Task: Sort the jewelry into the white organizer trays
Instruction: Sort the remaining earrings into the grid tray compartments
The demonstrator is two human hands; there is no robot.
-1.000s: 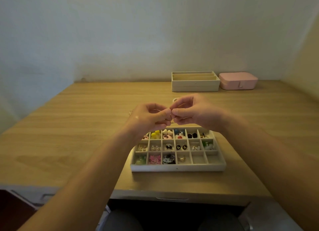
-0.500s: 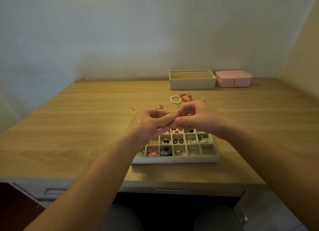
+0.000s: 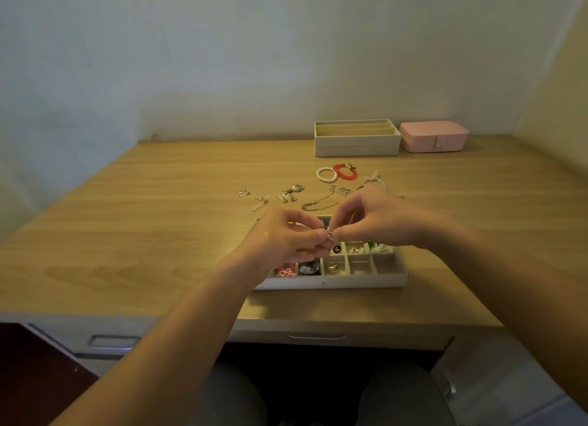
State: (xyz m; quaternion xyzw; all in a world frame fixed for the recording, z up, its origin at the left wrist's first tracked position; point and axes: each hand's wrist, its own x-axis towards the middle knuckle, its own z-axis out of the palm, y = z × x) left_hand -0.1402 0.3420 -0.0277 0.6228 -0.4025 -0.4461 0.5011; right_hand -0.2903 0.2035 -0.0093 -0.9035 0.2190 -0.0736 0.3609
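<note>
A white organizer tray (image 3: 366, 281) with many small compartments lies near the desk's front edge, holding earrings and rings. Above it, my left hand (image 3: 286, 238) and my right hand (image 3: 375, 222) meet fingertip to fingertip and together pinch a small thin metal earring (image 3: 330, 234). My hands hide the tray's far and left compartments. Loose jewelry lies behind the tray: a chain necklace (image 3: 318, 204), small earrings (image 3: 288, 196), a pearl bracelet (image 3: 326, 174) and a red bracelet (image 3: 345, 171).
A second stacked white organizer (image 3: 357, 142) stands at the back by the wall, with a closed pink jewelry box (image 3: 433, 136) to its right. The wooden desk (image 3: 143, 234) ends at a front edge above drawers.
The view tilted so the tray sits lower and nearer the desk edge. Both hands sank toward the tray, still pinching the small piece. More loose jewelry behind them came into sight.
</note>
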